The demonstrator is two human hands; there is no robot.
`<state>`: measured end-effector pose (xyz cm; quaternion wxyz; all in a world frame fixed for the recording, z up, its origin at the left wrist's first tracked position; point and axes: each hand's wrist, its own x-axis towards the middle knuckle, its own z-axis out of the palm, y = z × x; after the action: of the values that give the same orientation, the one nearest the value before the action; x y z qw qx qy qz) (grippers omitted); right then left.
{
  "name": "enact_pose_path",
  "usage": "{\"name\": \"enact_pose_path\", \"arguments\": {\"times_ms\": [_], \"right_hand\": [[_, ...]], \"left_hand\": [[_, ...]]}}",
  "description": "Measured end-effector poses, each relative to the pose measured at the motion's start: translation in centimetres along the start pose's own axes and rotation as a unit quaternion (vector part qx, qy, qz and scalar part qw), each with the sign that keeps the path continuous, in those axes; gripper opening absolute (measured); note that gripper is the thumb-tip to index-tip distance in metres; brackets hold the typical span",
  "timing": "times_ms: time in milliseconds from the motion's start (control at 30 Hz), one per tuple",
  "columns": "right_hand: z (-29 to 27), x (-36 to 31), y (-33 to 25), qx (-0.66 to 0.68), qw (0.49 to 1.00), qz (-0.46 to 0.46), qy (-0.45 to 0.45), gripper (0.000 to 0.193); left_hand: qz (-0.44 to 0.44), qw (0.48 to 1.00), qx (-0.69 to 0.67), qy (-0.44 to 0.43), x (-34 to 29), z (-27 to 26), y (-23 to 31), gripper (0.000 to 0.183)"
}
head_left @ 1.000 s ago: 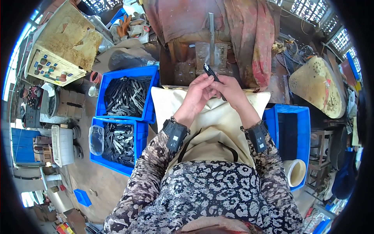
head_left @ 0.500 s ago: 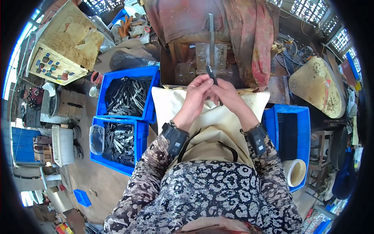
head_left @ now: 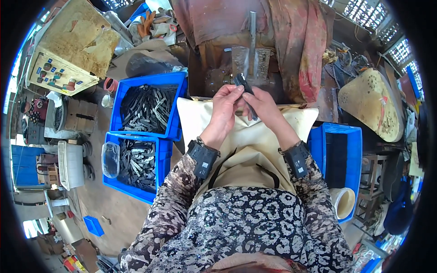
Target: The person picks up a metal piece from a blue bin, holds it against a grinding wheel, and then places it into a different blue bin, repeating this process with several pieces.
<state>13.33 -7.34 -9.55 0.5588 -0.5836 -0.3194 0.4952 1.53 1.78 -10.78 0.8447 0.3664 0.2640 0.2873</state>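
Observation:
A dark, narrow, flat strip [head_left: 243, 82] is held between both my hands, its upper end tilted to the left. My left hand [head_left: 223, 110] pinches it with thumb and fingers from the left side. From the right, my right hand [head_left: 266, 107] grips it lower down, thumb on top; part of the strip is hidden behind the fingers. Beyond the hands, a wet metal plate [head_left: 262, 63] stands below an upright metal pipe [head_left: 253, 32], with water running down. The strip is apart from the plate. Below my hands, a cream apron [head_left: 200, 119] covers my lap.
Two blue crates, an upper one [head_left: 181, 107] and a lower one [head_left: 162, 170], hold many dark strips at my left. A clear plastic box [head_left: 110, 160] sits on the lower rim. At right stands another blue crate [head_left: 358, 159] with a cream tub [head_left: 343, 203]. Stained cloth [head_left: 298, 50] hangs around the plate.
The strip has turned in my fingers, so more of its broad side shows and its upper end leans further left. Both hands have shifted slightly left, still gripping it.

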Motion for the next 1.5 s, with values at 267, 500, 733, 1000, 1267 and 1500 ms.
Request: {"name": "enact_pose_path", "arguments": {"times_ms": [267, 500, 733, 1000, 1267, 1500], "right_hand": [[-0.2, 0.6, 1.4, 0.091, 0.994, -0.022, -0.064, 0.020], [1.9, 1.1, -0.1, 0.200, 0.972, -0.056, 0.114, 0.019], [-4.2, 2.6, -0.6, 0.265, 0.940, -0.050, 0.209, 0.016], [-8.7, 10.7, -8.9, -0.231, 0.846, -0.313, 0.364, 0.028], [-5.8, 16.5, -13.7, -0.539, 0.730, -0.187, 0.377, 0.046], [-5.6, 18.8, -13.7, -0.605, 0.699, -0.154, 0.349, 0.038]], "left_hand": [[-0.023, 0.996, -0.046, -0.073, -0.1, -0.4, 0.7, 0.012], [0.012, 0.991, -0.135, -0.009, 1.3, -0.5, 0.2, 0.011], [-0.055, 0.974, -0.195, 0.100, 3.1, -4.2, 2.1, 0.015], [-0.103, 0.993, 0.009, 0.064, 6.8, -5.7, 4.3, 0.021], [0.229, 0.667, 0.709, -0.004, 7.8, -7.0, 3.6, 0.033], [0.235, 0.654, 0.718, 0.037, 8.3, -7.4, 1.9, 0.038]]}}
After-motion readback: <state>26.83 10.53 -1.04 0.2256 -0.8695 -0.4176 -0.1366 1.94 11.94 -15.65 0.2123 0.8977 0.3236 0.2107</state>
